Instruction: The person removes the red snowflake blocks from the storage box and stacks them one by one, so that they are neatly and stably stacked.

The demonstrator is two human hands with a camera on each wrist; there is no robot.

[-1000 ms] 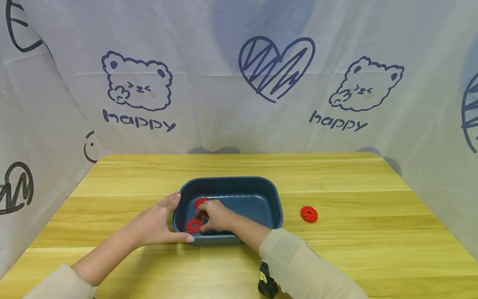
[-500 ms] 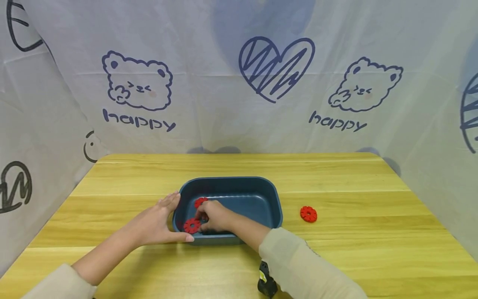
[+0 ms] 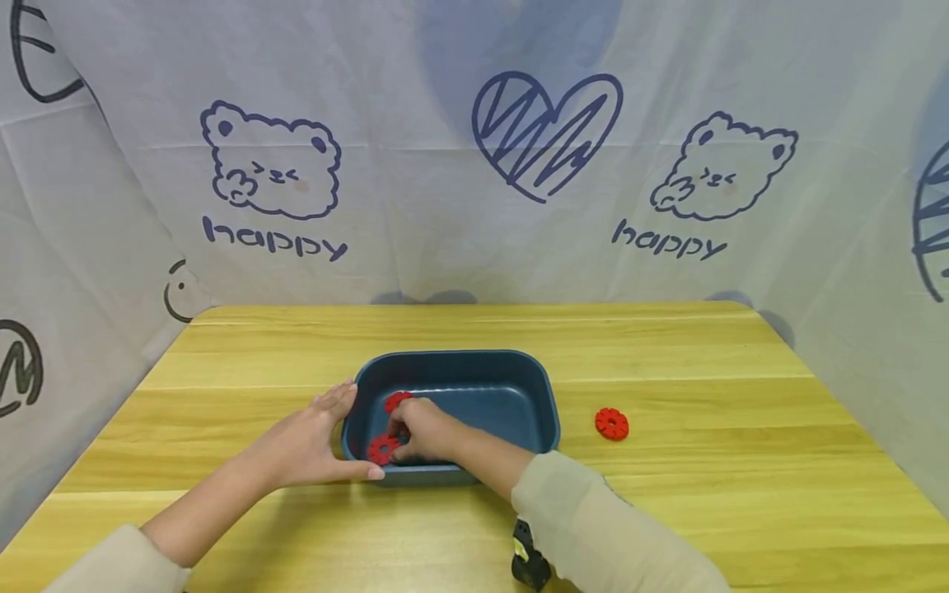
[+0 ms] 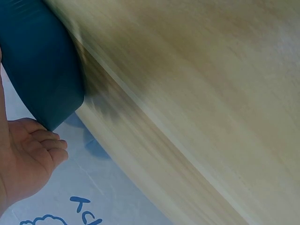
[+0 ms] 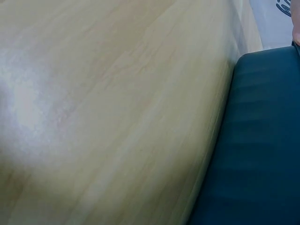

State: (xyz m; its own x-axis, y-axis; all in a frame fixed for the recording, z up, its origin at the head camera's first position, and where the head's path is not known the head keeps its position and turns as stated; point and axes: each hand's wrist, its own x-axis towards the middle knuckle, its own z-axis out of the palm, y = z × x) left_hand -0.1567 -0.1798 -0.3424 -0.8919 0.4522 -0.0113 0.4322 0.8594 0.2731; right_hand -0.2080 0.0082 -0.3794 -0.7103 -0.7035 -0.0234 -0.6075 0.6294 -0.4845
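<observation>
"Head view: what is nearest?"

"The left sleeve (image 3: 122,564) and the right sleeve (image 3: 604,523), both pale, with a black device (image 3: 530,562) by the right cuff."

"And the left hand (image 3: 315,445)?"

"Spread wide at the left end of the dark blue tray (image 3: 497,414). Its thumb lies along the near rim, the other fingers against the left end. Left wrist view shows those fingers slightly bent at a corner."

"What about the right hand (image 3: 430,430)?"

"It reaches into the tray, fingers curled, thumb tip at the edge of the front disc (image 3: 376,452). I cannot tell whether they pinch it; the fingertips are partly hidden. Right wrist view gives only the tray's outer wall, some table and a sliver of skin."

"How many discs?"

"I count 3, all red and notched. The front disc is in the tray's near left corner. Next comes the outer disc (image 3: 612,415), on the table (image 3: 741,395), right of the tray and well apart from it. Farther back, the rear disc (image 3: 396,403) is inside the tray, partly covered by the right hand."

"Behind all that?"

"White cloth (image 3: 415,214), printed with 2 bears, a striped heart and 'happy' written 2 times."
</observation>
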